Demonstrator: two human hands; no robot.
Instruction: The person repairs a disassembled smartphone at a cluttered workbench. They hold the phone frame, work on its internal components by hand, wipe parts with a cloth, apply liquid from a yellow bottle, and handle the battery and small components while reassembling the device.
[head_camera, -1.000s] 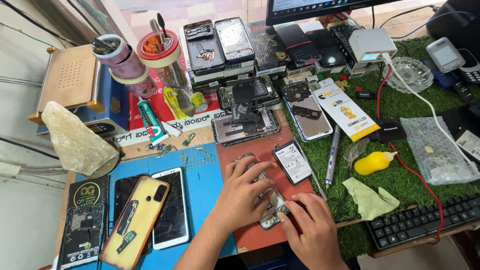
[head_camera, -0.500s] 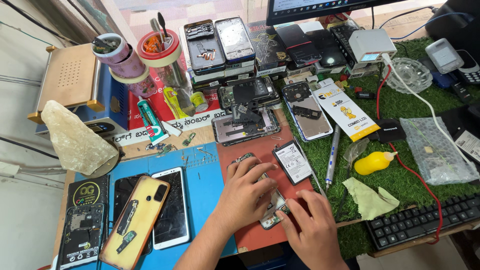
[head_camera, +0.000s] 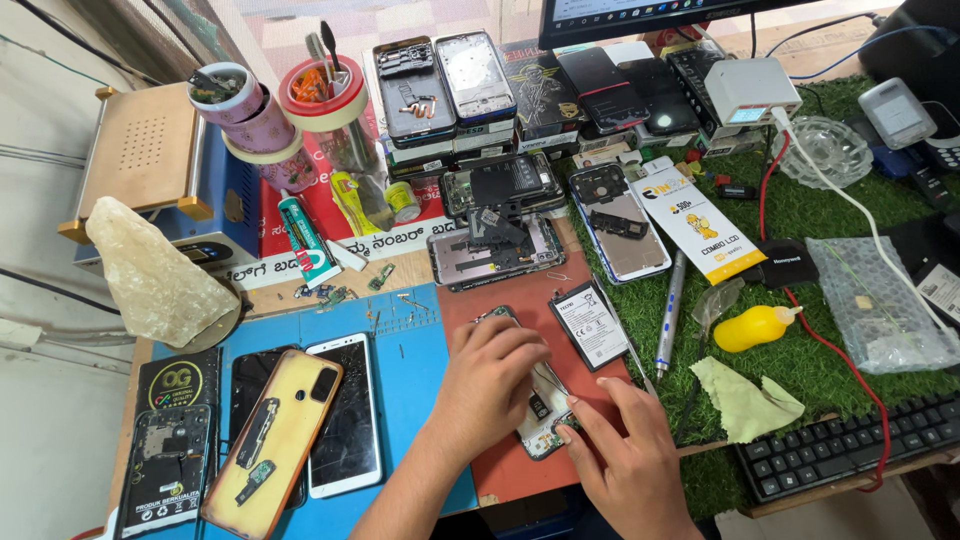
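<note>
An opened phone (head_camera: 541, 424) with its inner parts bare lies on the red mat (head_camera: 470, 310) near the front edge. My left hand (head_camera: 487, 380) presses down on its upper half and covers most of it. My right hand (head_camera: 625, 450) touches the phone's lower right corner with its fingertips; whether it pinches a small part I cannot tell. A flat black battery (head_camera: 587, 324) with a white label lies just beyond the hands.
A blue mat (head_camera: 410, 350) at left carries a yellow phone back (head_camera: 275, 440), a white phone (head_camera: 345, 410) and small screws. Stripped phones are stacked at the back. A grey pen tool (head_camera: 668, 315), yellow bottle (head_camera: 755, 327), green cloth (head_camera: 745, 400) and keyboard (head_camera: 850, 450) lie on green turf at right.
Both hands stay on the opened phone; my right hand's fingers have shifted slightly at its lower corner. Nothing else has moved.
</note>
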